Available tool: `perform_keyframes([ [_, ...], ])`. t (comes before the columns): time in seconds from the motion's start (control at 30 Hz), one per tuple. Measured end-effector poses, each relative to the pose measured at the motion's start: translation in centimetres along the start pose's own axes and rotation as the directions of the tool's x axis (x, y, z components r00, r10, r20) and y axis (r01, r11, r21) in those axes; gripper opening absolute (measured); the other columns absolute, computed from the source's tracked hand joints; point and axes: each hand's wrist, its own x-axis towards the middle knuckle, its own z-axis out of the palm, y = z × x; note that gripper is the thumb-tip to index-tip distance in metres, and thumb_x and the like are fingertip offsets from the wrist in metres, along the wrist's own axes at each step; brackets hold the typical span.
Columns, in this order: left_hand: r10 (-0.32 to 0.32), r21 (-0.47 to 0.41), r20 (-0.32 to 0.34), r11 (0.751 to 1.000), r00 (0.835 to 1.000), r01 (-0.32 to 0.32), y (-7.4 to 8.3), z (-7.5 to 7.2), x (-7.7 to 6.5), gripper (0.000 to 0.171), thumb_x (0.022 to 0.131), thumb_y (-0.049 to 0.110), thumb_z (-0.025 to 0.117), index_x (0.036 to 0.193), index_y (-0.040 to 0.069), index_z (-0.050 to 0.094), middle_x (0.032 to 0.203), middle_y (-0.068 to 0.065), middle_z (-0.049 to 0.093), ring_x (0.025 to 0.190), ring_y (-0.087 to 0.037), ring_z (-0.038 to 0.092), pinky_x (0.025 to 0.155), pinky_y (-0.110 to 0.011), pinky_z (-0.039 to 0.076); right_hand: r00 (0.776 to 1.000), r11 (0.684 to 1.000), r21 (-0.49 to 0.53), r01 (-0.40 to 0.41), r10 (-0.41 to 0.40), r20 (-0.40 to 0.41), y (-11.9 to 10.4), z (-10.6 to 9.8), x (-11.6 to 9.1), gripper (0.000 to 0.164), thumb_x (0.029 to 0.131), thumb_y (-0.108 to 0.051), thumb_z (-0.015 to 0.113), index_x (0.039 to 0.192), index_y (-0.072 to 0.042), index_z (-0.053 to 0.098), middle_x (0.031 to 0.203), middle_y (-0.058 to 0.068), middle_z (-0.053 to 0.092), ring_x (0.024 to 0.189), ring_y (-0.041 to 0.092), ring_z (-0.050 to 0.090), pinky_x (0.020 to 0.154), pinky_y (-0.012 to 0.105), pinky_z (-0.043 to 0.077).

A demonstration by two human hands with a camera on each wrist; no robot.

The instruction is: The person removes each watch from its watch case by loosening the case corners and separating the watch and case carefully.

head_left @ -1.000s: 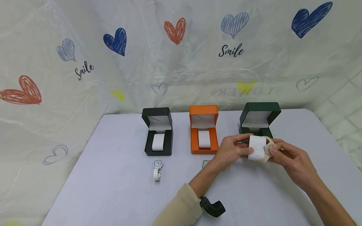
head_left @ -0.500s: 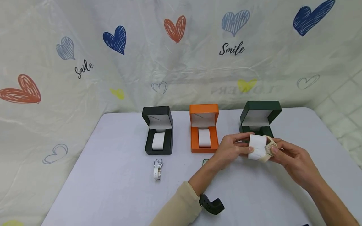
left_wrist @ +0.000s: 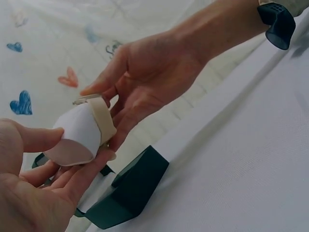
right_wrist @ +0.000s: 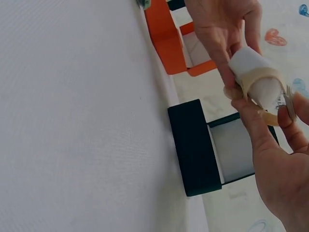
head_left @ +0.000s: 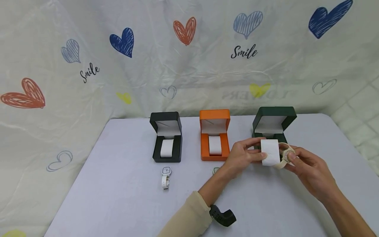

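Note:
In front of the green watch box [head_left: 274, 116], my left hand [head_left: 240, 158] grips a white watch cushion [head_left: 269, 148] between thumb and fingers. My right hand [head_left: 314, 172] pinches a cream watch [head_left: 286, 154] by its face, at the cushion's right end. The cream strap [right_wrist: 263, 73] still loops partly round that end, as the right wrist view shows, while the watch face stands off from it. In the left wrist view the same strap [left_wrist: 103, 118] sits at the cushion's edge, and my right fingertips touch below it.
A black watch box [head_left: 166, 137] and an orange watch box [head_left: 214, 135] stand with raised lids, each holding a white cushion. A white watch [head_left: 165, 177] lies before the black box. Another watch [head_left: 215, 170] is mostly hidden behind my left forearm.
My right hand has drawn the cream watch slightly to the right, so its face now stands apart from the cushion. My left hand keeps its grip, and the cushion has tilted a little.

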Motion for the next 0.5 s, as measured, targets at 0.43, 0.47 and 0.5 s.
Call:
perform_keyframes([
  [0.43, 0.116, -0.036, -0.015, 0.993, 0.993, -0.116, -0.10, 0.58, 0.04, 0.055, 0.094, -0.008, 0.067, 0.141, 0.018, 0.065, 0.110, 0.015, 0.058, 0.095, -0.001, 0.067, 0.076, -0.017, 0.058, 0.996, 0.998, -0.011, 0.068, -0.068, -0.052, -0.80, 0.68, -0.22, 0.025, 0.107, 0.012, 0.033, 0.102, 0.000, 0.055, 0.141, 0.008, 0.067, 0.132, 0.014, 0.064, 0.095, 0.026, 0.061],
  [0.47, 0.116, -0.037, -0.028, 0.992, 0.993, -0.117, -0.09, 0.62, 0.04, 0.054, 0.094, -0.008, 0.066, 0.140, 0.020, 0.066, 0.110, 0.014, 0.059, 0.094, -0.002, 0.067, 0.075, -0.017, 0.057, 0.996, 0.997, -0.015, 0.073, -0.074, -0.057, -0.86, 0.75, -0.19, 0.024, 0.107, 0.012, 0.034, 0.101, 0.001, 0.055, 0.139, 0.008, 0.068, 0.131, 0.014, 0.065, 0.094, 0.027, 0.061],
  [0.5, 0.116, -0.037, -0.041, 0.992, 0.992, -0.117, -0.10, 0.65, 0.04, 0.054, 0.094, -0.008, 0.066, 0.140, 0.021, 0.067, 0.109, 0.014, 0.059, 0.093, -0.003, 0.067, 0.075, -0.017, 0.057, 0.995, 0.997, -0.017, 0.080, -0.081, -0.063, -0.90, 0.79, -0.16, 0.024, 0.107, 0.012, 0.034, 0.100, 0.002, 0.055, 0.138, 0.009, 0.068, 0.131, 0.015, 0.065, 0.094, 0.027, 0.061],
])
